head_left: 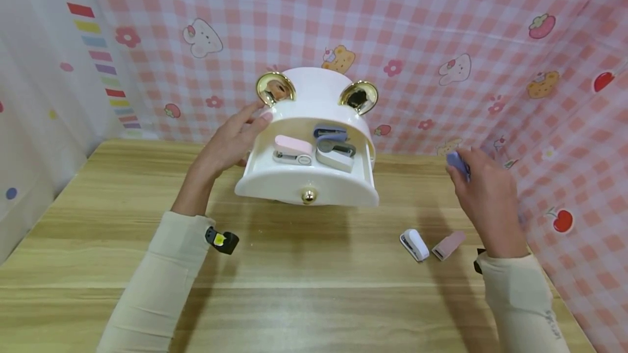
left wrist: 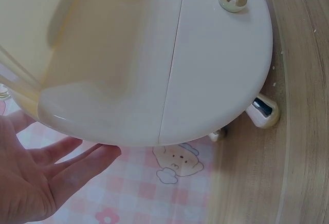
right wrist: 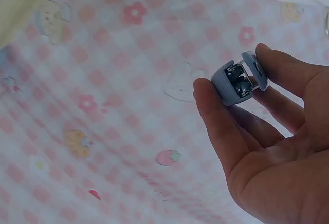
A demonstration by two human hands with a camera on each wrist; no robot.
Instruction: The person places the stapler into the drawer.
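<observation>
My right hand (head_left: 490, 198) is raised above the table's right side and pinches a small blue-purple stapler (right wrist: 239, 82) between thumb and fingers. Lightly spread, the fingers of my left hand (head_left: 228, 143) touch the left side of a white drawer box (head_left: 314, 89) with gold round ears. Its upper drawer (head_left: 275, 181) is pulled out. Inside lie a pink-and-white stapler (head_left: 293, 148), a blue stapler (head_left: 330, 133) and a grey-and-white stapler (head_left: 336, 156). On the table under my right hand are a white stapler (head_left: 414, 244) and a pink stapler (head_left: 448, 245).
The wooden table (head_left: 294, 309) runs back to a pink checked curtain (head_left: 304, 26), which also closes off the right side. A white curtain (head_left: 34, 70) hangs at the left. In the left wrist view, a short gold foot (left wrist: 263, 111) shows under the box.
</observation>
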